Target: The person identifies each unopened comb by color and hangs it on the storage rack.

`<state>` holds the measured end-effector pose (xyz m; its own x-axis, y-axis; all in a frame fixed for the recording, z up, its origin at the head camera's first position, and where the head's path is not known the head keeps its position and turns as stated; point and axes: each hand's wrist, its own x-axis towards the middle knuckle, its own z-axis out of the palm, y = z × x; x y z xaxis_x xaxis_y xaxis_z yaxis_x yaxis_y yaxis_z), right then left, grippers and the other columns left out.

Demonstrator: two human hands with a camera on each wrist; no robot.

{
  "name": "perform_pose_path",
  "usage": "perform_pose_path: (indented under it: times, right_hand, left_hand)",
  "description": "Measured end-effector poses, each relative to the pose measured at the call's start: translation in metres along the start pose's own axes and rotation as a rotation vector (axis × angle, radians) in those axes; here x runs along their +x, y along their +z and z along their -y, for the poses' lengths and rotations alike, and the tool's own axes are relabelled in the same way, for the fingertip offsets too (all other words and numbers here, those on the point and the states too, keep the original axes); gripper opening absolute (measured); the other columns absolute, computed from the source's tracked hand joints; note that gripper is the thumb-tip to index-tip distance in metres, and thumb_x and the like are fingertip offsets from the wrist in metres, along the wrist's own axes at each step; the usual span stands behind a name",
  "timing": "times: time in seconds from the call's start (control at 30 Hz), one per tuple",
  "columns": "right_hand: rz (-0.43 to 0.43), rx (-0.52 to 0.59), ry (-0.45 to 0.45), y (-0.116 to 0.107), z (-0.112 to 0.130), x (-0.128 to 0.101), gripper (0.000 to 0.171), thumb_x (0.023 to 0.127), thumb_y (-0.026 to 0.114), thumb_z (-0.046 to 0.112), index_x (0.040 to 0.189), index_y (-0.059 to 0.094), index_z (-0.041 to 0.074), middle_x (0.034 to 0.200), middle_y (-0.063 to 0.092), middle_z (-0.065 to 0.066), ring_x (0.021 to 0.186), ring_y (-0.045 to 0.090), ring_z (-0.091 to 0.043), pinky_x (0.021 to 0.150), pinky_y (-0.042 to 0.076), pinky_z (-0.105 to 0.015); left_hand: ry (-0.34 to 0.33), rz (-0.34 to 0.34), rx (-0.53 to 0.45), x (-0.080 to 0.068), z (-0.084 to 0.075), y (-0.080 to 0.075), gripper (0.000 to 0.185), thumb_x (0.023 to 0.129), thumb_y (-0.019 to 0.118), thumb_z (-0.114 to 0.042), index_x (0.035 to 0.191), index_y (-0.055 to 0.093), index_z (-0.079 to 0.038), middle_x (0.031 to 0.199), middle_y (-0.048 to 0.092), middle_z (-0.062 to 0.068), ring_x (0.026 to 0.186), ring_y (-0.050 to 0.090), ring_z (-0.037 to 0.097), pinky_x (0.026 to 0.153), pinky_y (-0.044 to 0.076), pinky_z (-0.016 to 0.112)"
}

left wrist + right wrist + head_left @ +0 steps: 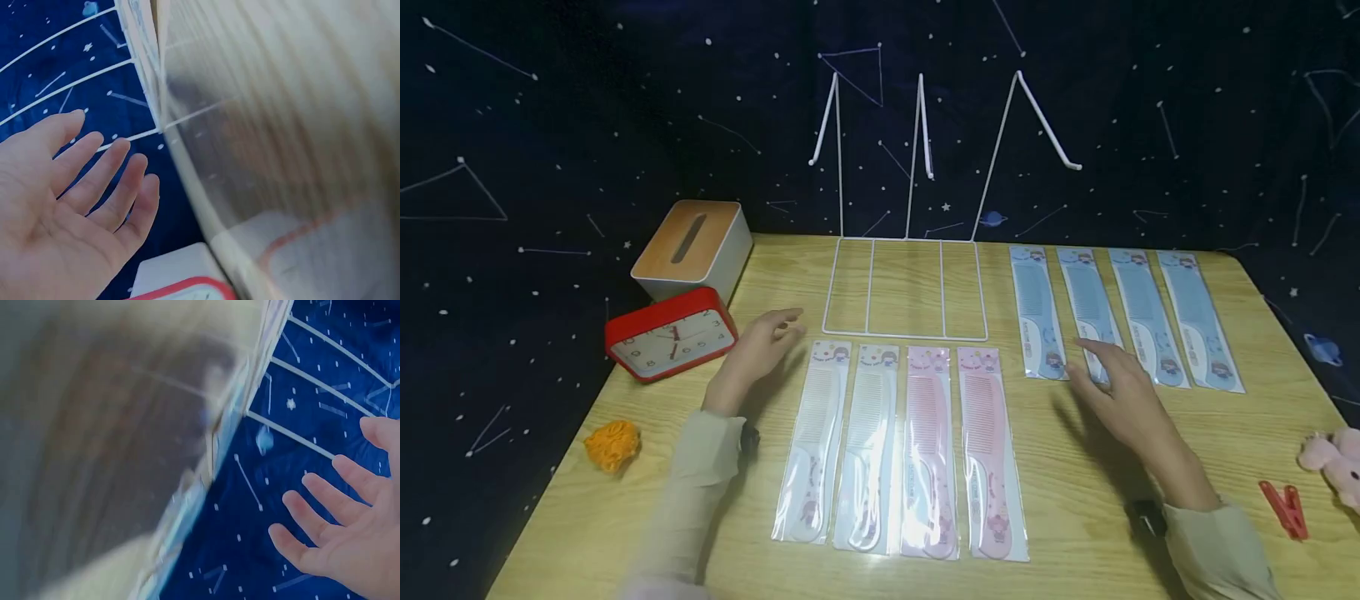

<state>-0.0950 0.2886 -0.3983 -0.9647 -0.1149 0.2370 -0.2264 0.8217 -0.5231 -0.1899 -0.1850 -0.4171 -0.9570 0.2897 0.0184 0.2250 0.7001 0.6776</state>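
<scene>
My left hand [754, 357] hovers over the table between the red clock [672, 335] and a white wire rack [906, 335] with three upright hooked rods. Its fingers are relaxed and hold nothing, and the left wrist view shows the bare palm. On the other side, my right hand [1123, 404] is held over the table, fingertips overlapping the lower ends of several packaged blue combs [1033, 292]. It too is empty, with fingers spread in the right wrist view. Between the hands lie two whitish combs [815, 425] and two pink combs [987, 425] in clear sleeves, side by side.
A tissue box [688, 242] with a wooden lid stands behind the clock. An orange ball of yarn-like material [613, 446] lies at the left. By the right edge are a red clip [1285, 510] and a pink plush toy [1337, 467]. A dark star-patterned cloth [550, 108] hangs behind.
</scene>
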Motion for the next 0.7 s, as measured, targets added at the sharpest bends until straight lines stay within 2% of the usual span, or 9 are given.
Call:
perform_pose_path:
  times: [0.2, 0.33, 0.47, 0.57, 0.7]
  right_hand:
    - [0.131, 0.062, 0.035, 0.012, 0.009, -0.005, 0.047, 0.096, 0.057, 0.027, 0.132, 0.05, -0.001, 0.131, 0.049, -0.028, 0.114, 0.047, -0.045, 0.09, 0.036, -0.063]
    - [0.212, 0.124, 0.059, 0.023, 0.015, -0.01, 0.048, 0.095, 0.059, 0.027, 0.132, 0.05, -0.001, 0.131, 0.05, -0.027, 0.113, 0.05, -0.043, 0.091, 0.041, -0.06]
    - [0.238, 0.176, 0.056, 0.033, 0.022, -0.015, 0.044, 0.092, 0.063, 0.023, 0.127, 0.054, -0.003, 0.124, 0.056, -0.024, 0.11, 0.056, -0.042, 0.091, 0.044, -0.055]
    - [0.264, 0.196, 0.049, 0.04, 0.029, -0.019, 0.044, 0.09, 0.067, 0.021, 0.124, 0.055, -0.004, 0.123, 0.057, -0.024, 0.114, 0.053, -0.042, 0.096, 0.04, -0.054]
    - [0.301, 0.173, 0.029, 0.048, 0.04, -0.026, 0.053, 0.085, 0.072, 0.025, 0.126, 0.054, -0.003, 0.126, 0.054, -0.023, 0.118, 0.046, -0.044, 0.098, 0.034, -0.058]
  left_hand:
    - [0.007, 0.093, -0.06, 0.015, 0.008, 0.004, 0.042, 0.099, 0.052, -0.018, 0.135, 0.048, 0.004, 0.124, 0.06, 0.021, 0.11, 0.057, 0.036, 0.095, 0.045, 0.047]
    - [-0.006, 0.114, -0.088, 0.024, 0.014, 0.008, 0.042, 0.097, 0.055, -0.016, 0.135, 0.049, 0.003, 0.122, 0.061, 0.02, 0.111, 0.057, 0.035, 0.096, 0.044, 0.046]
    - [0.003, 0.121, -0.113, 0.032, 0.02, 0.013, 0.041, 0.095, 0.058, -0.015, 0.132, 0.052, 0.003, 0.119, 0.062, 0.021, 0.111, 0.057, 0.034, 0.098, 0.043, 0.045]
    - [0.021, 0.134, -0.123, 0.037, 0.02, 0.016, 0.04, 0.094, 0.06, -0.013, 0.129, 0.054, 0.005, 0.118, 0.062, 0.022, 0.11, 0.058, 0.033, 0.097, 0.044, 0.044]
    - [0.011, 0.158, -0.129, 0.042, 0.018, 0.018, 0.041, 0.093, 0.062, -0.015, 0.129, 0.055, 0.005, 0.118, 0.062, 0.021, 0.108, 0.058, 0.032, 0.094, 0.046, 0.043]
